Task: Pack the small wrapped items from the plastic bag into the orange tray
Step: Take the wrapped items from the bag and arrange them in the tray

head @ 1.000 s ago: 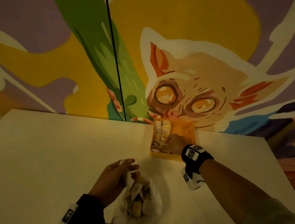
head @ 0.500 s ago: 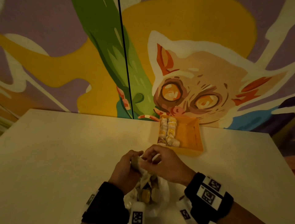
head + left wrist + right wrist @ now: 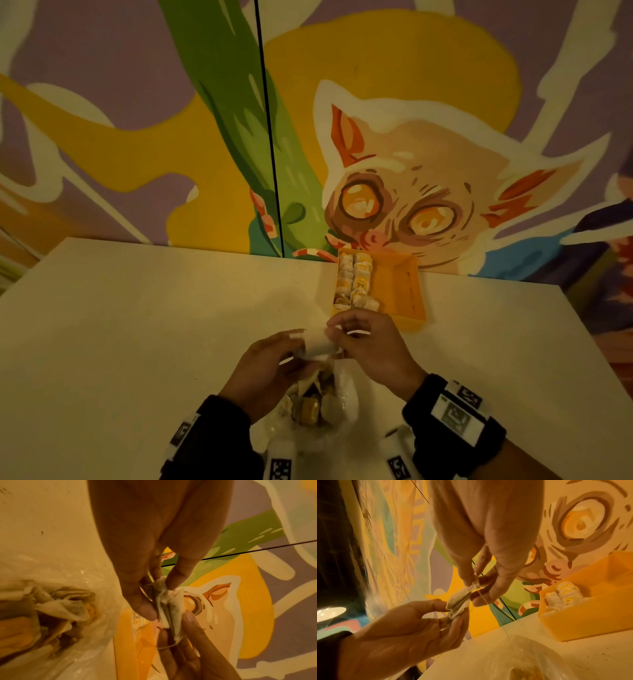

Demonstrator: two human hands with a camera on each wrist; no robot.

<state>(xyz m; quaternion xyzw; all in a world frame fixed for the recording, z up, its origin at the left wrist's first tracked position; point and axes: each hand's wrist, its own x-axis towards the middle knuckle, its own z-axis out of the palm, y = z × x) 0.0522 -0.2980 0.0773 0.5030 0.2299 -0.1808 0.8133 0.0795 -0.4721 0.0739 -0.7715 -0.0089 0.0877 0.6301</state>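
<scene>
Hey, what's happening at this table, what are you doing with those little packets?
A person is packing small wrapped items into an orange tray at the wall edge of the table. Right now the left hand and the right hand together pinch one wrapped item above the plastic bag, which holds more of them. A thin string hangs from the item. Two rows of items already fill the tray's left side; its right side shows bare orange.
</scene>
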